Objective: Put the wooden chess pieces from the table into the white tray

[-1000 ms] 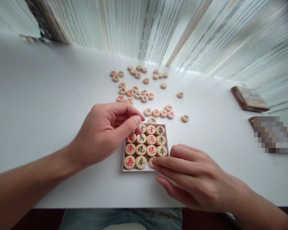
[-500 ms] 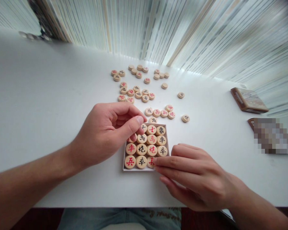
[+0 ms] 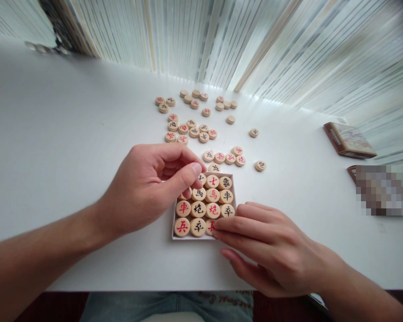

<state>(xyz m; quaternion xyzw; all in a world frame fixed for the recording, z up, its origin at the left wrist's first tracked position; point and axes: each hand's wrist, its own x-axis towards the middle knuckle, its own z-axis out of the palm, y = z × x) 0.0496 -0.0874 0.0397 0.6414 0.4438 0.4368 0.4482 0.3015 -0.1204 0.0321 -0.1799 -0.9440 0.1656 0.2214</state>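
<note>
A small shallow white box (image 3: 235, 198) lies on the white table, packed with round wooden chess discs (image 3: 212, 196) marked in red and black. My left hand (image 3: 147, 185) hovers over the box's upper left corner, thumb and fingers pinched together over the discs there; what they hold is hidden. My right hand (image 3: 272, 243) rests at the box's lower right corner, fingers laid together, their tips touching the corner disc and the box edge.
Several loose wooden discs (image 3: 195, 129) lie scattered on the table beyond the box. A brown box (image 3: 348, 140) sits at the right, near a blurred patch. Striped curtains hang behind. The table's front edge runs just below my hands.
Almost nothing: my right hand has slid slightly left along the box's lower right corner. My left hand keeps its pinch in place.
</note>
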